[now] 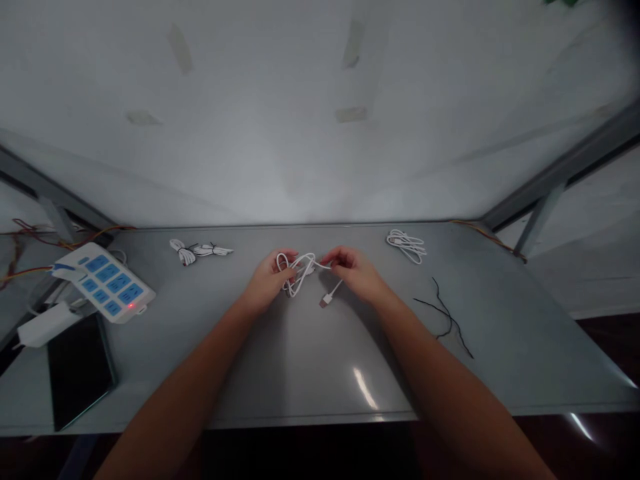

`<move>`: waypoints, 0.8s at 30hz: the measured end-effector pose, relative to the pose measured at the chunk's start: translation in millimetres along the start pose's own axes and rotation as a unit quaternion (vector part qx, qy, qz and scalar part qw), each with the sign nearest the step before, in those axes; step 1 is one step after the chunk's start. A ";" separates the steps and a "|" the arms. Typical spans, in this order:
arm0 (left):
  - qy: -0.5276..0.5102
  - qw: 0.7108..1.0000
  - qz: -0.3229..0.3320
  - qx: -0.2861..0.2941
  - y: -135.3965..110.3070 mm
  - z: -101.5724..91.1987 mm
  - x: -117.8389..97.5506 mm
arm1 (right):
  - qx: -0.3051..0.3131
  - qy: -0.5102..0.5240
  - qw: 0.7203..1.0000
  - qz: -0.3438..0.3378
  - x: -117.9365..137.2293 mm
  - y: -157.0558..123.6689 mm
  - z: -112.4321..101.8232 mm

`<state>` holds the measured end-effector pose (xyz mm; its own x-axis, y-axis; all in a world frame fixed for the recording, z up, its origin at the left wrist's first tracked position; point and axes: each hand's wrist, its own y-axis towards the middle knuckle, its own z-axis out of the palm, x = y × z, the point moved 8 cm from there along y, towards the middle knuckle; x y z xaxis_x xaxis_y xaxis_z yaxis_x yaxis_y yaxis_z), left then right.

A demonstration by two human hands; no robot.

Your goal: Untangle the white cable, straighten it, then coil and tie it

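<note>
A white USB cable (pixel 303 268) hangs in loose loops between my two hands, over the middle of the grey table. My left hand (pixel 270 279) pinches the looped part between thumb and fingers. With its fingertips, my right hand (pixel 353 270) grips a strand on the right side. From below that hand the cable's USB plug (pixel 326 300) points down and to the left. Further right, a coiled white cable (pixel 406 246) lies near the back edge. Several black ties (pixel 447 313) lie crossed on the table beside my right forearm.
Two tied white cable bundles (pixel 183 253) (pixel 213 250) lie at the back left. At the far left are a white and blue power strip (pixel 113 282) with a red light, a white adapter (pixel 47 325) and a dark tablet (pixel 81 370). A wall (pixel 280 133) rises behind the table (pixel 320 373).
</note>
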<state>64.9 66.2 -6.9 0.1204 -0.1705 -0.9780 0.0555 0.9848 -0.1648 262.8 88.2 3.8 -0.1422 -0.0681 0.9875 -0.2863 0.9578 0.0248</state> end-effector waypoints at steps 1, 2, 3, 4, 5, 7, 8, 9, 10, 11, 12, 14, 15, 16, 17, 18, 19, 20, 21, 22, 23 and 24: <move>-0.017 1.000 -0.009 0.003 0.1 0.6 1.4 | -0.002 0.008 1.000 0.001 0.1 0.2 0.5; -0.036 0.999 -0.018 0.003 0.3 0.9 3.0 | -0.002 0.020 1.000 0.005 -0.3 0.5 1.3; -0.054 0.998 -0.026 0.002 0.5 1.1 4.5 | -0.001 0.032 0.999 0.011 -0.8 0.8 2.2; -0.067 0.997 -0.032 0.001 0.7 1.1 5.5 | 0.002 0.040 0.999 0.018 -1.5 1.1 3.1; -0.073 0.997 -0.033 0.000 0.9 0.9 5.9 | 0.003 0.046 0.999 0.026 -2.3 1.4 3.5; -0.061 0.998 -0.025 -0.001 1.6 0.1 5.1 | 0.003 0.043 0.998 0.037 -3.2 1.4 2.6; -0.049 0.999 -0.019 -0.002 1.9 -0.7 4.4 | 0.002 0.029 0.999 0.037 -2.7 1.2 1.3; -0.038 0.999 -0.012 -0.002 2.3 -1.4 3.7 | 0.002 0.005 0.999 0.032 -1.3 0.7 -0.3; -0.029 1.000 -0.006 -0.002 2.5 -2.1 3.1 | 0.004 -0.025 0.999 0.025 0.6 0.1 -1.6; -0.023 1.000 0.000 -0.002 2.7 -2.8 2.4 | 0.009 -0.056 0.998 0.016 2.8 -0.7 -2.3; -0.019 1.000 0.005 -0.002 2.8 -3.5 1.8 | 0.015 -0.084 0.996 0.006 5.0 -1.5 -2.5; -0.011 1.000 0.015 -0.004 2.8 -5.1 0.3 | 0.026 -0.124 0.992 -0.007 8.3 -3.2 -2.2; -0.005 1.000 0.019 -0.007 2.7 -5.9 -0.7 | 0.028 -0.130 0.991 -0.005 8.6 -3.9 -2.1; 0.003 1.000 0.025 -0.010 2.5 -6.7 -2.0 | 0.029 -0.125 0.992 0.003 8.0 -4.3 -2.2; 0.014 0.999 0.032 -0.013 2.4 -7.2 -3.6 | 0.030 -0.109 0.993 0.014 6.8 -4.6 -2.0; 0.026 0.999 0.040 -0.015 2.3 -7.7 -5.6 | 0.033 -0.083 0.996 0.027 5.4 -4.8 -1.4; 0.038 0.998 0.051 -0.018 2.3 -8.4 -7.8 | 0.035 -0.052 0.997 0.037 4.2 -4.8 -0.6; 0.051 0.997 0.061 -0.022 2.3 -9.0 -10.0 | 0.036 -0.021 0.998 0.044 3.6 -4.6 -0.2; 0.063 0.995 0.071 -0.026 2.4 -9.6 -11.8 | 0.032 0.005 0.998 0.046 3.4 -4.0 -0.4; 0.072 0.994 0.076 -0.028 2.5 -10.0 -12.9 | 0.023 0.025 0.998 0.047 3.2 -3.3 -1.4; 0.077 0.994 0.077 -0.029 2.7 -10.2 -13.4 | 0.008 0.042 0.998 0.049 2.6 -2.6 -3.5; 0.080 0.994 0.076 -0.028 2.9 -10.1 -13.4 | -0.009 0.061 0.997 0.053 1.4 -1.9 -5.6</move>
<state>53.5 71.6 4.4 -0.0353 -0.0160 -0.9993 -0.0071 0.9999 -0.0158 268.4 87.8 6.0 -0.0550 0.0671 0.9962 -0.2583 0.9628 -0.0791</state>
